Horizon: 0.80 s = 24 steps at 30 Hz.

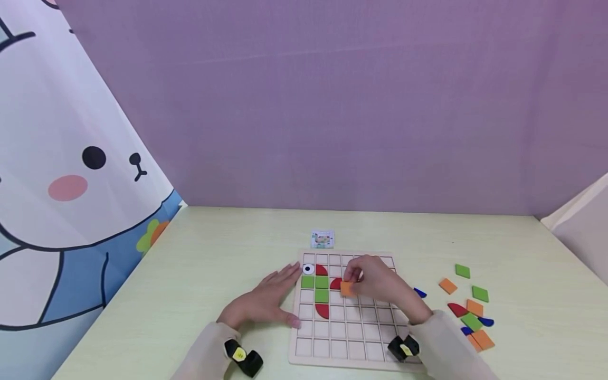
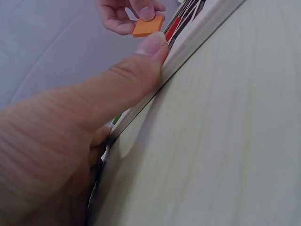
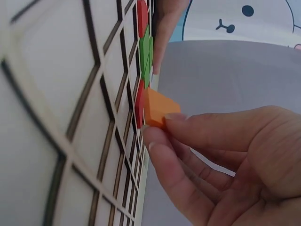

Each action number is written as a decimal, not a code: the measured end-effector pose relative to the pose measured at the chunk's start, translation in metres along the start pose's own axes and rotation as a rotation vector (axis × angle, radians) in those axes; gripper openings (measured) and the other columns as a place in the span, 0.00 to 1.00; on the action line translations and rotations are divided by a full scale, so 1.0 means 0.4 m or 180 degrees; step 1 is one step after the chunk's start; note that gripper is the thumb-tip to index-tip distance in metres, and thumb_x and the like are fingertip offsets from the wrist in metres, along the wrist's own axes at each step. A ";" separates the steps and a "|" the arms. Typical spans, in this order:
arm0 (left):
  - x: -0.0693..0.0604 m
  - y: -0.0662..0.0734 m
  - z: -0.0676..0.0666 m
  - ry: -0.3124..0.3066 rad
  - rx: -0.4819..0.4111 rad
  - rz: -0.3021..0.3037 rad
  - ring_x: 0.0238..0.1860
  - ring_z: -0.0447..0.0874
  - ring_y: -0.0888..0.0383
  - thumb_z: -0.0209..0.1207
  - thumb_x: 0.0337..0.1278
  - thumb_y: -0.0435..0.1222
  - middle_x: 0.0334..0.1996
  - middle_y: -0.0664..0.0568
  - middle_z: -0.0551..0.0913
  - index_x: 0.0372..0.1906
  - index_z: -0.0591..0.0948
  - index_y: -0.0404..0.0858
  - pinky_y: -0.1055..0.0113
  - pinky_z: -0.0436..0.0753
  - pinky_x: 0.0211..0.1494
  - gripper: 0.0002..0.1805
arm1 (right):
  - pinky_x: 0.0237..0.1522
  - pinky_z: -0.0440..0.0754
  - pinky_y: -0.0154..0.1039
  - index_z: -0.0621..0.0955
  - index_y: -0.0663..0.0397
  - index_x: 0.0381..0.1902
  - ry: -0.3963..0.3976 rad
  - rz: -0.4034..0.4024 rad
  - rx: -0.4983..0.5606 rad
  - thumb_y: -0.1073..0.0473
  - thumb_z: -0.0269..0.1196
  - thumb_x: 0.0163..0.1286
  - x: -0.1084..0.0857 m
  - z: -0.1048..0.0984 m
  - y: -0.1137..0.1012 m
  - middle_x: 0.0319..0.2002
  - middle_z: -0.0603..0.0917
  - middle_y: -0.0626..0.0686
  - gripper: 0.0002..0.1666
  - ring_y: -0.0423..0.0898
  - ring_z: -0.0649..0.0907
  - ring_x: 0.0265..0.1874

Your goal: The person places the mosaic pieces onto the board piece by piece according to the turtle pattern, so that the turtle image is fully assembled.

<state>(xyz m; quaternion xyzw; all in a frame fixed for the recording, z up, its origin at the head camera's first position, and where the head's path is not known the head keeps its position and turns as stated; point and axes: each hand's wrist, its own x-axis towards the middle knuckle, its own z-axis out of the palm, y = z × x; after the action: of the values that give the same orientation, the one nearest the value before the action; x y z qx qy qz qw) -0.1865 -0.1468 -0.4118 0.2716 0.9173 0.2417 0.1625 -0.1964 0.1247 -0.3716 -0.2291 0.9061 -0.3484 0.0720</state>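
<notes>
My right hand (image 1: 375, 277) pinches an orange square tile (image 3: 160, 108) between thumb and fingers, just over the wooden grid board (image 1: 347, 331) and beside a red quarter-round tile (image 1: 335, 283). Along the board's left edge rests my left hand (image 1: 266, 301), fingers spread and straight, its thumb (image 2: 153, 44) touching the rim. In the grid's upper left lie a white eye tile (image 1: 308, 269), several green square tiles (image 1: 321, 295) and more red quarter-rounds (image 1: 322, 311). The right hand hides part of the upper right cells.
A small picture card (image 1: 322, 239) lies behind the board. To the right are scattered loose tiles: green squares (image 1: 463, 271), orange squares (image 1: 448, 286), a red quarter-round (image 1: 457, 310) and blue pieces (image 1: 420, 292). A purple curtain (image 1: 332, 105) stands behind the table (image 1: 237, 232).
</notes>
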 end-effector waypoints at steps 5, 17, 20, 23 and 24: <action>0.000 0.002 -0.001 0.0002 0.0004 -0.0003 0.77 0.34 0.50 0.66 0.42 0.60 0.77 0.52 0.40 0.76 0.46 0.42 0.47 0.42 0.77 0.61 | 0.30 0.75 0.33 0.80 0.55 0.26 -0.0058 0.0077 0.0099 0.75 0.67 0.51 0.005 0.012 -0.017 0.25 0.79 0.47 0.11 0.42 0.75 0.27; -0.002 0.002 0.003 -0.0008 -0.0019 -0.0008 0.77 0.34 0.50 0.65 0.42 0.61 0.77 0.52 0.40 0.76 0.46 0.41 0.47 0.42 0.77 0.61 | 0.28 0.74 0.33 0.81 0.54 0.26 -0.0174 0.0066 0.0065 0.73 0.66 0.52 0.014 0.036 -0.029 0.25 0.80 0.46 0.09 0.42 0.75 0.26; -0.001 0.001 0.002 -0.0019 0.0005 -0.0019 0.77 0.34 0.50 0.65 0.42 0.62 0.77 0.52 0.40 0.76 0.46 0.42 0.47 0.42 0.77 0.61 | 0.28 0.74 0.33 0.81 0.54 0.26 -0.0195 0.0044 0.0033 0.73 0.66 0.52 0.017 0.041 -0.029 0.24 0.80 0.46 0.09 0.42 0.74 0.25; 0.000 0.001 0.000 -0.0019 0.0027 -0.0024 0.77 0.34 0.50 0.64 0.42 0.62 0.77 0.52 0.40 0.76 0.46 0.42 0.48 0.42 0.77 0.61 | 0.28 0.73 0.33 0.81 0.54 0.26 -0.0212 0.0059 0.0017 0.72 0.66 0.53 0.018 0.044 -0.029 0.24 0.79 0.46 0.09 0.42 0.74 0.25; 0.000 0.001 0.000 -0.0022 0.0029 -0.0024 0.77 0.34 0.51 0.64 0.42 0.62 0.77 0.53 0.40 0.76 0.45 0.42 0.48 0.42 0.77 0.61 | 0.28 0.73 0.33 0.81 0.54 0.26 -0.0217 0.0071 0.0015 0.72 0.67 0.53 0.018 0.044 -0.030 0.24 0.79 0.46 0.09 0.42 0.74 0.25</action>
<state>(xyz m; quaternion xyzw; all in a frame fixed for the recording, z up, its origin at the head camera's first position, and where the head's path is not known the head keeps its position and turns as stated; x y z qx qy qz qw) -0.1863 -0.1466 -0.4116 0.2697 0.9189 0.2359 0.1653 -0.1932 0.1030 -0.3765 -0.2306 0.9048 -0.3417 0.1072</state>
